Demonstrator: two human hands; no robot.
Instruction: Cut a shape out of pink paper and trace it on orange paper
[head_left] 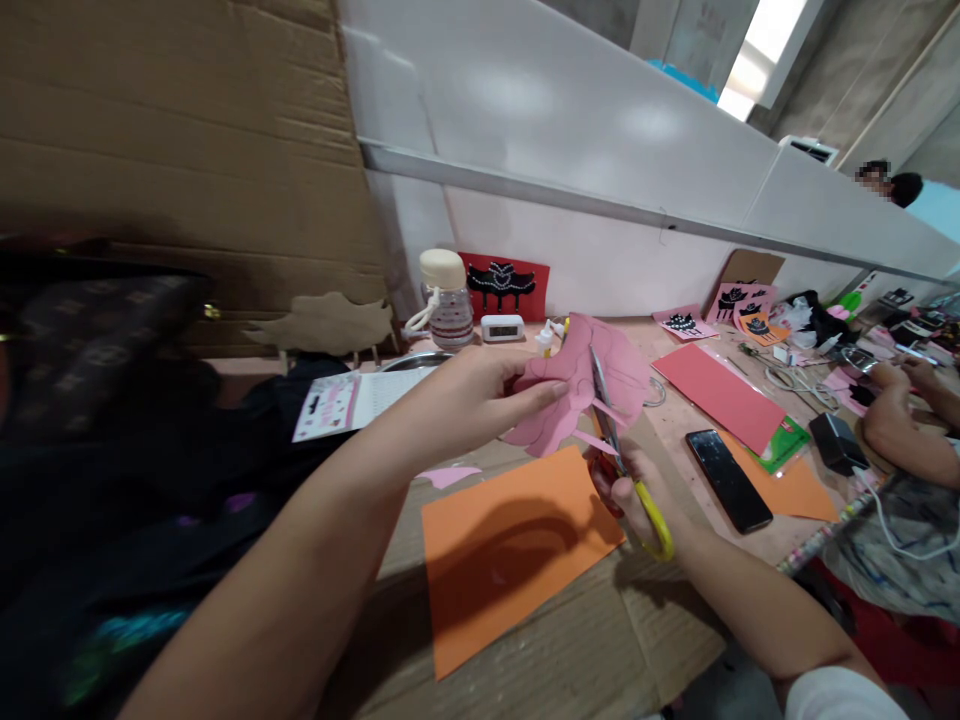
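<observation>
My left hand [495, 395] is closed on a piece of pink paper [559, 385], thumb on top, raised above the work surface. Pencil-like outlines show on the paper, and part of its edge is cut into narrow strips. My right hand [630, 490] grips a pair of scissors [654, 522] with a yellow handle loop. Their blades point away from me and lie across the pink paper. Below both hands an orange sheet [510, 570] rests on cardboard [622, 630]. A pink offcut [450, 477] lies just beyond its upper left edge.
A lidded bottle [450, 300], a small digital display [502, 328] and a red card [536, 280] stand by the wall. To the right are a red sheet [720, 395], a phone [727, 480] and a black box [838, 443]. Another person's arm [900, 410] is at the far right.
</observation>
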